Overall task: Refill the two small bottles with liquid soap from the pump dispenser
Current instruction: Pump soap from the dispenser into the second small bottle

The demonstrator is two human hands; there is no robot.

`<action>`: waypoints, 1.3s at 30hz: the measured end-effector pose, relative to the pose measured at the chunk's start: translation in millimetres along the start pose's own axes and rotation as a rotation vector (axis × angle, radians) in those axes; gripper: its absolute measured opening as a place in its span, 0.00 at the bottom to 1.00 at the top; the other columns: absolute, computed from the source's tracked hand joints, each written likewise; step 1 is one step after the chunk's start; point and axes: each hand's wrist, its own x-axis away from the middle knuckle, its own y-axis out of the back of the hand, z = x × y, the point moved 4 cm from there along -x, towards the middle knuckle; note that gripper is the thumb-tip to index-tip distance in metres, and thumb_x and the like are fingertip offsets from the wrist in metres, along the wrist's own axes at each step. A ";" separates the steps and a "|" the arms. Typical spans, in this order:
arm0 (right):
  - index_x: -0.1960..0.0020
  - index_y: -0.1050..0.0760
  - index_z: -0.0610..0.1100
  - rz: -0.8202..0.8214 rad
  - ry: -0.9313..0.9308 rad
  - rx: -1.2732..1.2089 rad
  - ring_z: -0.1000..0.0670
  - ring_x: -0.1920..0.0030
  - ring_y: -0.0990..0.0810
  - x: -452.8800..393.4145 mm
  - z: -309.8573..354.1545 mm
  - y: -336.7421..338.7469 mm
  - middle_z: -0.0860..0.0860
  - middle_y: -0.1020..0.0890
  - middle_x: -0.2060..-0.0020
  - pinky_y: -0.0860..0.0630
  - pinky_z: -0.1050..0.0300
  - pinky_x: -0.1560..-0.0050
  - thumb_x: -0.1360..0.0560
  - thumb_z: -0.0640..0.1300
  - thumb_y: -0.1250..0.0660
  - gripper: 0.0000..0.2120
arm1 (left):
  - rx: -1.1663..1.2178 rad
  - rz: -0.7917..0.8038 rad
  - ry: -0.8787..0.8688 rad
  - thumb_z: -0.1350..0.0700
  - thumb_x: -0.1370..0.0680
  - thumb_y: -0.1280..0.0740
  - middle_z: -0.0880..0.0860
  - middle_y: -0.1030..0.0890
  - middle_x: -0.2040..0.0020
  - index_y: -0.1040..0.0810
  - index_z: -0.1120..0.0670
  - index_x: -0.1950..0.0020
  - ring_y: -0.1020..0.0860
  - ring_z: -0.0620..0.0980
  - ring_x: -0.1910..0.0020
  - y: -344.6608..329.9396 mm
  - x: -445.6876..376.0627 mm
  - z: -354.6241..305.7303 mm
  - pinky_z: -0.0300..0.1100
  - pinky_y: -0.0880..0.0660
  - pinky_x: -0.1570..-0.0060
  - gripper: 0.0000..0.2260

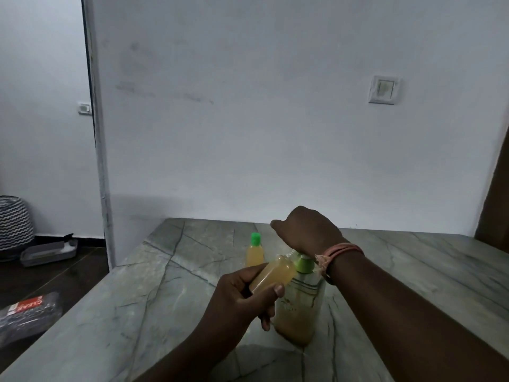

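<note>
- My left hand (242, 296) gripped the open bottle (271, 275), its long axis tilted up and rightward, mouth close under the spout.
- The capped bottle (254, 250) stood behind on the counter (137, 299).
- The dispenser (300, 299) stood just right of it.
- My right hand (305, 230) lay curled on the pump; its fingers were hidden.

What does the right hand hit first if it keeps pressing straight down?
The right hand sits directly over the pump dispenser; its green pump head comes first, probably already touching, though the contact is hidden.
</note>
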 end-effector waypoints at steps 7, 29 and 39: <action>0.65 0.30 0.46 0.053 -0.001 0.049 0.47 0.61 0.24 -0.5 4.8 2.3 0.50 0.26 0.67 0.28 0.56 0.58 0.25 0.56 0.37 0.16 | -0.019 -0.004 0.008 0.45 0.32 0.24 0.58 0.17 0.65 0.19 0.52 0.38 0.21 0.51 0.70 0.9 1.2 -1.7 0.44 0.22 0.69 0.25; 0.65 0.29 0.45 -0.005 0.005 0.010 0.49 0.65 0.25 1.0 2.7 1.0 0.49 0.24 0.67 0.31 0.56 0.63 0.24 0.56 0.39 0.17 | 0.001 0.006 -0.016 0.48 0.31 0.24 0.56 0.18 0.67 0.16 0.56 0.43 0.21 0.50 0.72 2.3 0.7 -1.1 0.43 0.23 0.70 0.20; 0.66 0.30 0.45 0.003 0.026 0.018 0.48 0.65 0.25 -1.3 4.8 5.9 0.49 0.25 0.67 0.30 0.56 0.62 0.24 0.55 0.39 0.18 | 0.013 0.020 -0.002 0.50 0.31 0.24 0.58 0.18 0.67 0.16 0.56 0.41 0.21 0.52 0.71 2.6 -0.2 0.3 0.44 0.23 0.71 0.20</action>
